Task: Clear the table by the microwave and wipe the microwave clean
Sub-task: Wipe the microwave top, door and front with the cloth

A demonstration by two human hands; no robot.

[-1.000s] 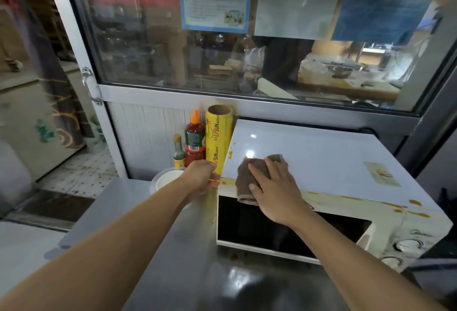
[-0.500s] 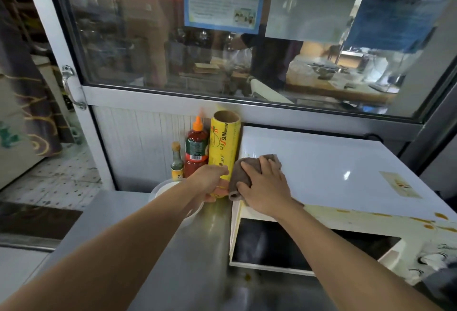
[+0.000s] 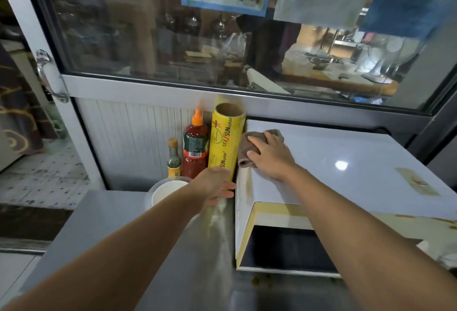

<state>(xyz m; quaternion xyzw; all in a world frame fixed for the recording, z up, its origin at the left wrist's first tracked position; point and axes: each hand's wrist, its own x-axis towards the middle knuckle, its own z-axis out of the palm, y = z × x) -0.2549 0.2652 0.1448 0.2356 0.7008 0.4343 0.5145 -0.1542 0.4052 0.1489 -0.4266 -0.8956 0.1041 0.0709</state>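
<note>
The white microwave [image 3: 346, 152] stands on the right of the steel table [image 3: 148, 249], with yellow-brown stains along its front top edge. My right hand [image 3: 269, 155] presses a brown cloth [image 3: 244, 147] flat on the microwave's top, at its left rear corner. My left hand [image 3: 212, 184] is low beside the microwave's left wall, at the foot of an upright yellow cling-wrap roll [image 3: 225, 137]. Its fingers stretch toward the wall and hold nothing.
Left of the roll stand a red sauce bottle [image 3: 195, 147] and a small dark bottle [image 3: 173, 160]. A white bowl [image 3: 165, 192] sits in front of them, under my left forearm. A glass window [image 3: 173, 39] rises just behind. The table's left edge drops to the floor.
My right hand has slid the cloth back along the microwave's left edge, from the front corner toward the rear. My left hand has opened and dropped lower beside the roll.
</note>
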